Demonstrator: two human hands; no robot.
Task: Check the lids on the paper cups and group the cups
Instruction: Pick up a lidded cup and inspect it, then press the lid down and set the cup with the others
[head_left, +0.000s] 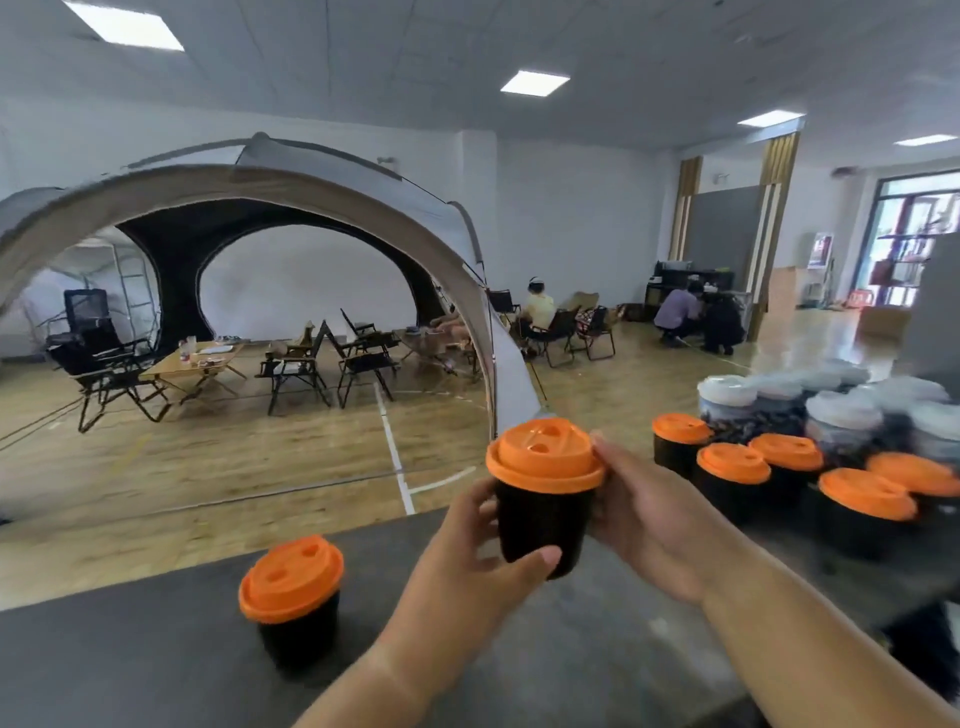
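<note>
Nearest, just left of the left hand (467, 540) and lower, finds a lone cup (296, 618) standing upright on the dark counter (156, 649), probably set apart as the start of a checked group. Holds a black paper cup (540, 525) clear of the counter between both hands: wraps the left hand round the lower wall, thumb across the front, and clasps the far side with the right hand (649, 525), thumb tip at the rim of the orange lid (545, 457), seemingly to steady the body while testing the lid's seat. Shows a domed lid with two dimples on top, sitting level and overhanging the wall all round; looks pressed home, though cannot confirm the hidden far edge. Beyond the right hand and to its right, finds a cluster of orange-lidded cups (732, 467) standing close together, presumably awaiting the check, with white-lidded cups (727, 400) packed just behind. Farthest, past both hands, a tent (260, 182) and folding chairs on a wooden floor.
</note>
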